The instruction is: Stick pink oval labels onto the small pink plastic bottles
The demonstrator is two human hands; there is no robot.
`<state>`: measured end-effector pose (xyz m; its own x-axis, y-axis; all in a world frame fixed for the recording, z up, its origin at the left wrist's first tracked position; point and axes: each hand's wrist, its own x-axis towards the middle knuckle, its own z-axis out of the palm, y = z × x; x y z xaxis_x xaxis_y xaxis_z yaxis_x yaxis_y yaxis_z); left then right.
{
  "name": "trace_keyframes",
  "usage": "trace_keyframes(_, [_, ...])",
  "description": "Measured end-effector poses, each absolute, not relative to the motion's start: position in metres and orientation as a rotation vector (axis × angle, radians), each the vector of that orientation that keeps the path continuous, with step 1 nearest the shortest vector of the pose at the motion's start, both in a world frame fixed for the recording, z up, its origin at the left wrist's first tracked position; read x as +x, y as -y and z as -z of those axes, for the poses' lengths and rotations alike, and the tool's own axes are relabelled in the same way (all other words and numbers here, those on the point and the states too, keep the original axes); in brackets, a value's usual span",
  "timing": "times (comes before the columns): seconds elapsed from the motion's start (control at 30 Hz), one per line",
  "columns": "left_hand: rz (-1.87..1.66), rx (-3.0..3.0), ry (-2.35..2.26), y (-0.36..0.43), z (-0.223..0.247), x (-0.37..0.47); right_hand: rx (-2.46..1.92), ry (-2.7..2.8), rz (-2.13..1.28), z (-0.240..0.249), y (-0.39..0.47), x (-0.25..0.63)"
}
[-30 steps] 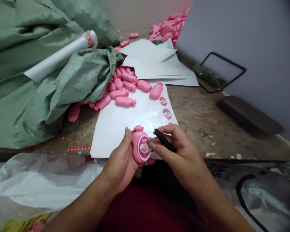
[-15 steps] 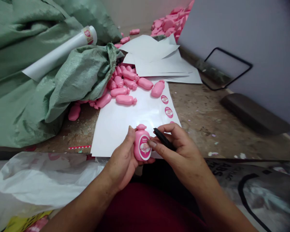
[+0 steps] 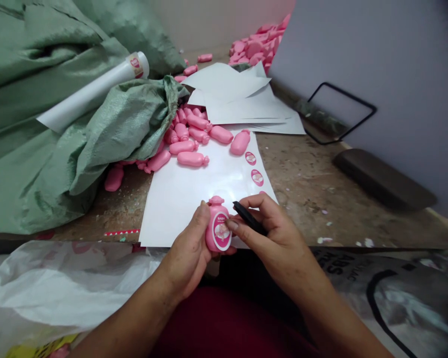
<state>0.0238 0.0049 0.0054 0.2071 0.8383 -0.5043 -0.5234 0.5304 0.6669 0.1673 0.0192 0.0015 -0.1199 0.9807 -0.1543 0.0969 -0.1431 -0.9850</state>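
Upright in my left hand [image 3: 191,243] is a small pink plastic bottle [image 3: 211,222], gripped between thumb and fingers. An oval pink and white sticker [image 3: 221,231] reading "BABY" covers its front. The thumb of my right hand [image 3: 272,231] touches the sticker's right side. A slim black tool [image 3: 249,218], perhaps a pen or cutter, is held in the same hand, its tip pointing up and left. Beneath both hands lies a white sticker sheet [image 3: 179,199], with a few oval stickers [image 3: 257,177] along its right edge.
Several loose pink bottles [image 3: 192,159] spill from a green woven sack [image 3: 134,114] on the left. A white roll [image 3: 93,92] rests on the sack. Loose white sheets [image 3: 239,107] lie behind. On the right are a black wire frame [image 3: 341,141] and a dark oblong block [image 3: 386,179].
The view has shifted slightly, so the table items appear a little lower and further left. Both hands keep their hold, and the right thumb stays at the sticker.
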Motion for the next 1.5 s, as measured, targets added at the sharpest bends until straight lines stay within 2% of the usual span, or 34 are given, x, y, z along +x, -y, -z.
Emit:
trace_keyframes(0.27, [-0.903, 0.565, -0.952, 0.001, -0.005, 0.020, -1.302, 1.415, -1.271, -0.006, -0.019, 0.168])
trace_keyframes(0.47, [-0.984, 0.656, -0.995, 0.004, 0.003, 0.019, -1.434, 1.821, -0.780, -0.008, -0.015, 0.175])
trace_keyframes(0.57, [-0.975, 0.670, -1.020, 0.005, 0.003, 0.019, -1.480, 1.870, -0.654, -0.012, -0.016, 0.184])
trace_keyframes(0.63, [-0.952, 0.684, -1.029, 0.006, 0.002, 0.018, -1.477, 1.795, -0.723, -0.016, -0.017, 0.187])
trace_keyframes(0.83, [-0.882, 0.749, -0.972, 0.006, -0.001, 0.016, -1.265, 1.527, -1.283, -0.012, -0.027, 0.174])
trace_keyframes(1.0, [-0.768, 0.561, -0.886, 0.004, -0.003, 0.007, -1.249, 1.372, -1.180, 0.003, -0.038, 0.171])
trace_keyframes(1.17, [-0.837, 0.428, -0.910, 0.000, -0.002, -0.004, -1.272, 1.349, -1.176, 0.010, -0.037, 0.175])
trace_keyframes(1.3, [-0.777, 0.634, -1.179, 0.015, -0.009, -0.044, -1.332, 1.357, -1.148, 0.013, -0.039, 0.181])
trace_keyframes(1.5, [-0.436, 1.434, -2.003, 0.063, -0.006, -0.173, -1.447, 1.412, -1.011, 0.021, -0.046, 0.206])
